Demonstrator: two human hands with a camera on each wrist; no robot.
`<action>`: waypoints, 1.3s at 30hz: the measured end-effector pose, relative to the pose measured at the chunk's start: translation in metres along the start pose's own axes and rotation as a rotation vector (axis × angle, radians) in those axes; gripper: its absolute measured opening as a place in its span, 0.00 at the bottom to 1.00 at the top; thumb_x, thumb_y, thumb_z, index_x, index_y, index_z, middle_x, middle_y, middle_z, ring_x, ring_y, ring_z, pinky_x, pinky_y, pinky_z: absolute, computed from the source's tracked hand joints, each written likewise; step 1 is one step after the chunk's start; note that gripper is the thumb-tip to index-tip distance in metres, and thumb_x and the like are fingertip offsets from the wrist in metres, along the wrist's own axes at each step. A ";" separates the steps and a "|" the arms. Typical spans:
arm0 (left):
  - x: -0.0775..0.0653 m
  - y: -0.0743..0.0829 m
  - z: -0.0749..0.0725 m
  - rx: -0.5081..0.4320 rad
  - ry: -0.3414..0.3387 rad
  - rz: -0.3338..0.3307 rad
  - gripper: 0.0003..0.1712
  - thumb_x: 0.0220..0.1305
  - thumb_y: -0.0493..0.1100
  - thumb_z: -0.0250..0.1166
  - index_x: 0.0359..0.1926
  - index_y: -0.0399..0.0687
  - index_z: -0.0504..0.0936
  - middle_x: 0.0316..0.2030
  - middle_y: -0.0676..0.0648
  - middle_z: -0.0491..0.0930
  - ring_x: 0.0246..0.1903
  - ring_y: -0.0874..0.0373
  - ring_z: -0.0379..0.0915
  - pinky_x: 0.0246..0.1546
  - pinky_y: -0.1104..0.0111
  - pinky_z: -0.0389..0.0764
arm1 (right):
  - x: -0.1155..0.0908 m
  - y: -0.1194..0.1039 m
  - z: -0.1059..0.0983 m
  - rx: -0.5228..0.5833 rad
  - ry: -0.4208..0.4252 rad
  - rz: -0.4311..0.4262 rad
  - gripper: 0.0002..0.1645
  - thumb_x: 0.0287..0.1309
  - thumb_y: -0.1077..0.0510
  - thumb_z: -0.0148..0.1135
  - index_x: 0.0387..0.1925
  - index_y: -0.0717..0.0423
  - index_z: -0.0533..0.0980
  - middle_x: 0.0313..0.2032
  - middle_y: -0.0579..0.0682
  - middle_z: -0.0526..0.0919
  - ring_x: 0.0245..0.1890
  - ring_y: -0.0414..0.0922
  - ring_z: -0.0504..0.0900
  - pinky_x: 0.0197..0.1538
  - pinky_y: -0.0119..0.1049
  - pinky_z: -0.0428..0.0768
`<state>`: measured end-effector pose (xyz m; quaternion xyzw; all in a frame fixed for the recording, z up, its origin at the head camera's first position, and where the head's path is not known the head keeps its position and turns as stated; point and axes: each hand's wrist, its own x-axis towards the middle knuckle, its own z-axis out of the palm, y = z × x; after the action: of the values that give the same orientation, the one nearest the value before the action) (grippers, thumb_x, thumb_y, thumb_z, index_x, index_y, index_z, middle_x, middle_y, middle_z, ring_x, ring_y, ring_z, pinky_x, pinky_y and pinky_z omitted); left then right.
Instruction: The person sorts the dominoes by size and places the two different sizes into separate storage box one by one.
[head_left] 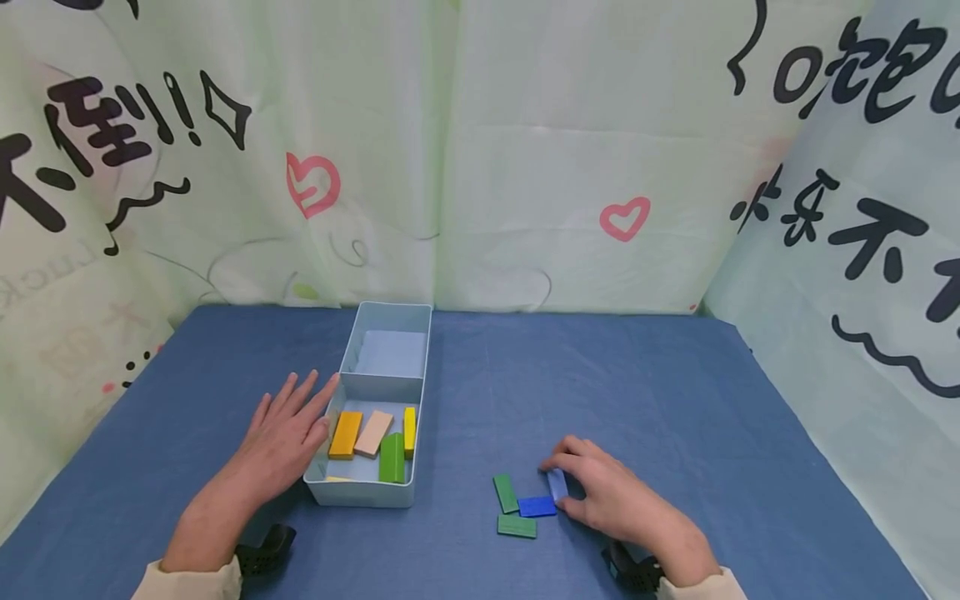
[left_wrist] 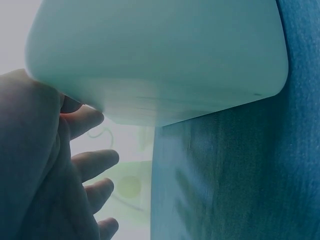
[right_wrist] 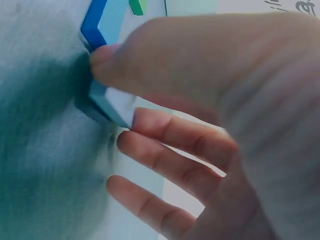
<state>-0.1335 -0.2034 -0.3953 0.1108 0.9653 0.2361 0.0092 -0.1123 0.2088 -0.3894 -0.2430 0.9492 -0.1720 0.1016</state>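
In the head view my right hand (head_left: 611, 492) pinches a light blue block (head_left: 557, 483) between thumb and fingers, low over the blue cloth. Close beside it lie a dark blue block (head_left: 537, 507) and two green blocks, one angled (head_left: 506, 493) and one lying flat (head_left: 517, 526). The right wrist view shows the pinched block (right_wrist: 117, 105) with the dark blue block (right_wrist: 102, 22) past the thumb. My left hand (head_left: 281, 442), fingers straight and spread, touches the left side of a pale blue two-part box (head_left: 360, 496); its outer wall (left_wrist: 160, 55) fills the left wrist view's upper part.
The box's near compartment holds an orange block (head_left: 346, 435), a beige block (head_left: 374, 433), a green block (head_left: 392, 458), a yellow block (head_left: 409, 432) and a partly hidden yellowish piece. Its far compartment (head_left: 390, 354) shows bare floor. A printed curtain (head_left: 525, 167) stands behind the table.
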 end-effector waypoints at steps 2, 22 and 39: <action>0.000 0.000 0.001 0.003 0.002 -0.002 0.32 0.76 0.46 0.48 0.77 0.48 0.56 0.76 0.32 0.49 0.75 0.30 0.37 0.69 0.32 0.38 | 0.003 -0.001 -0.001 -0.002 0.016 0.000 0.19 0.55 0.59 0.71 0.51 0.50 0.81 0.45 0.41 0.74 0.44 0.40 0.74 0.44 0.40 0.78; 0.000 0.000 -0.001 -0.010 0.001 -0.009 0.32 0.76 0.46 0.47 0.78 0.49 0.55 0.76 0.32 0.49 0.76 0.31 0.36 0.70 0.32 0.38 | 0.027 -0.022 -0.019 -0.019 0.316 -0.089 0.28 0.56 0.56 0.72 0.59 0.55 0.79 0.51 0.48 0.77 0.44 0.42 0.80 0.42 0.37 0.81; -0.001 -0.003 0.000 -0.010 0.002 -0.003 0.32 0.77 0.47 0.48 0.77 0.50 0.56 0.76 0.32 0.50 0.76 0.30 0.37 0.69 0.31 0.40 | 0.058 -0.047 -0.034 -0.012 0.401 -0.199 0.28 0.57 0.55 0.72 0.59 0.57 0.79 0.49 0.49 0.77 0.46 0.44 0.81 0.43 0.37 0.82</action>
<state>-0.1333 -0.2060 -0.3964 0.1091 0.9644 0.2409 0.0088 -0.1516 0.1510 -0.3474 -0.2970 0.9228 -0.2206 -0.1079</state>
